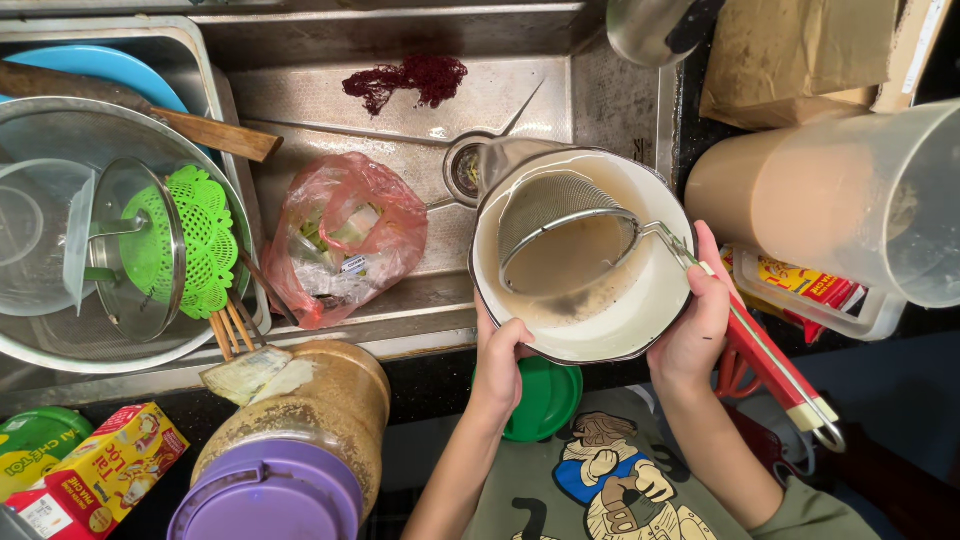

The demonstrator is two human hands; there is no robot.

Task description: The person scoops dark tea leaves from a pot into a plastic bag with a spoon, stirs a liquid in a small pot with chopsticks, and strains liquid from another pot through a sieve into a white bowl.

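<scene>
Steel sink (610,90): dull, scratched basin, round drain near its middle, dark red fibrous clump by the back wall.
Pot (655,305): round, white-lined, thin metal rim, held over the sink's front right corner; murky beige liquid inside.
Strainer (560,230): fine wire-mesh bowl, steel hoop, resting inside the pot, wet with the same beige liquid; red handle (770,360) flat and long, jutting past the pot's right rim.
Left hand (500,365): fingers curled and clamped on the pot's near rim.
Right hand (695,320): wrapped around the pot's right rim, closed on the strainer handle where wire meets red grip.
Plastic bag (345,235): pink, crumpled, translucent, lying on the sink floor left of the drain.
Green lid (545,400): smooth round plastic, on the dark counter just under the pot.
Jug (830,200): clear plastic, cylindrical, on its side at the counter's right edge.
Purple-lidded jar (290,450): cloudy, stained, at the front counter edge.
</scene>
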